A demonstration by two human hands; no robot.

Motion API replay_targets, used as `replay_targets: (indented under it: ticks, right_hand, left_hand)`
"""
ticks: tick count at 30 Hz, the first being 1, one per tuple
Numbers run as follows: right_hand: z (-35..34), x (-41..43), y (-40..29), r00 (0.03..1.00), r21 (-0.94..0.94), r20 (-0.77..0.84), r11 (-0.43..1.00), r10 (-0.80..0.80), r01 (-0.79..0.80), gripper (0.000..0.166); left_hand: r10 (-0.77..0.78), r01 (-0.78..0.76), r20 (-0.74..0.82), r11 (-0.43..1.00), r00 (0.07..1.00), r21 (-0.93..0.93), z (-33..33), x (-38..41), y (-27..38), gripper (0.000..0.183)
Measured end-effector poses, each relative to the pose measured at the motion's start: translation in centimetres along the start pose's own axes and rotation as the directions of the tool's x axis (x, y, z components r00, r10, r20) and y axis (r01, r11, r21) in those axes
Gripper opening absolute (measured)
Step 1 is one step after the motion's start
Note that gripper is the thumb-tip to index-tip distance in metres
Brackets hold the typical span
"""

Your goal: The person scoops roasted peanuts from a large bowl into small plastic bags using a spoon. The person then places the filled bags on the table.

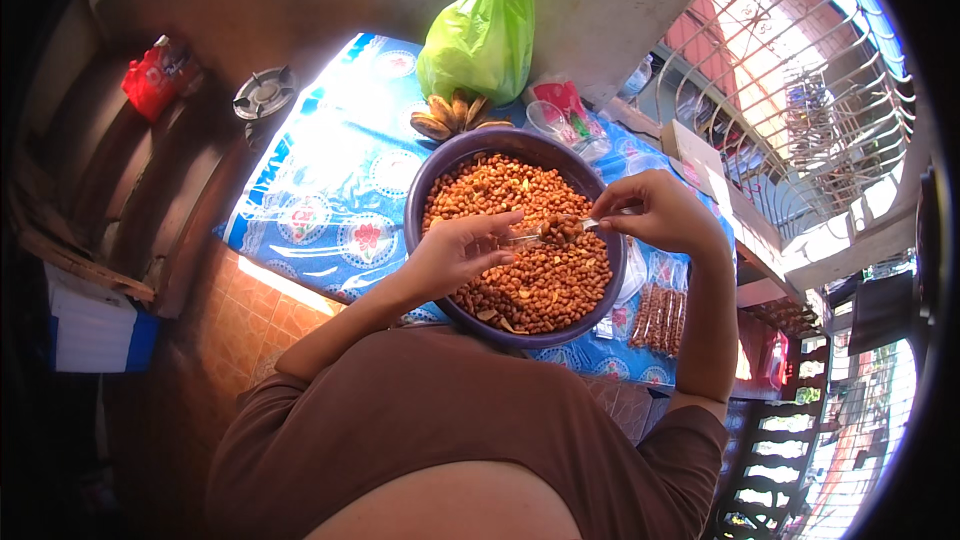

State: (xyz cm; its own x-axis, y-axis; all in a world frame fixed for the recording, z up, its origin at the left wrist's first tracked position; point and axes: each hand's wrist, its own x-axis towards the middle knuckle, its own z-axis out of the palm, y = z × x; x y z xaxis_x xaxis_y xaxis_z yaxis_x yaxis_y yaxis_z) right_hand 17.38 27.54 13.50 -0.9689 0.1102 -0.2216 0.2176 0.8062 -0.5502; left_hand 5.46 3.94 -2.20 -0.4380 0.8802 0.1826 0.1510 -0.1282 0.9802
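A wide purple plastic basin [517,136] full of reddish-brown roasted peanuts [536,285] stands in front of me. Over it, my right hand [649,214] pinches the handle of a metal spoon [589,225], whose bowl carries a heap of peanuts. My left hand [469,251] faces it from the other side, thumb and fingers around what looks like a small clear plastic sleeve [523,239]. The spoon's bowl is close to the sleeve's end; whether it is inside cannot be told. Narrow clear packs of peanuts [660,311] lie right of the basin.
A blue flowered tablecloth [330,165] covers the table. Behind the basin are bananas [454,114], a green plastic bag [480,37], and clear plastic cups [546,118]. A gas burner [264,94] stands to the left; a metal window grille [795,90] is at the right.
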Motion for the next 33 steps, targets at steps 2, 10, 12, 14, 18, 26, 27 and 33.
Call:
replay_targets:
  ticks: [2, 10, 12, 14, 18, 26, 27, 33]
  right_hand:
    - [0.1, 0.1, 0.2, 1.000, 0.019, 0.005, 1.000, -0.012, 0.011, 0.016]
    - [0.2, 0.1, 0.0, 1.000, -0.070, 0.010, 0.998, 0.000, 0.001, 0.015]
    - [0.4, 0.2, -0.3, 0.995, -0.104, -0.082, 0.993, -0.062, 0.053, 0.015]
    - [0.6, 0.1, -1.6, 0.994, -0.181, -0.082, 0.982, -0.071, 0.056, 0.013]
    - [0.7, -0.2, -2.7, 0.984, -0.303, -0.141, 0.951, -0.106, 0.060, 0.012]
    - [0.8, -0.3, -4.4, 0.959, -0.496, -0.183, 0.863, -0.218, 0.102, 0.010]
    - [0.9, -0.4, -4.7, 0.957, -0.508, -0.191, 0.856, -0.219, 0.095, 0.010]
    - [0.9, -0.8, -6.1, 0.946, -0.551, -0.195, 0.827, -0.257, 0.112, 0.009]
  left_hand:
    - [0.027, -0.027, 0.001, 0.999, 1.000, 0.044, 0.0, 0.0, 0.1, 0.052]
    - [0.006, -0.006, -0.020, 1.000, 1.000, 0.028, 0.0, 0.0, 0.7, 0.051]
    - [0.022, -0.022, -0.024, 0.999, 0.999, -0.023, 0.2, 0.1, -0.1, 0.049]
    - [0.010, -0.012, -0.029, 0.998, 1.000, -0.063, 0.3, 0.1, -0.4, 0.049]
    - [-0.013, 0.011, -0.017, 0.993, 1.000, -0.114, 0.2, 0.4, -0.1, 0.048]
    - [-0.044, 0.042, -0.002, 0.976, 0.999, -0.214, 0.1, 0.6, -0.5, 0.045]
    - [-0.039, 0.037, -0.001, 0.972, 0.999, -0.230, 0.2, 0.7, -0.8, 0.045]
    - [0.007, -0.006, 0.002, 0.944, 1.000, -0.330, 0.2, 0.7, -0.7, 0.044]
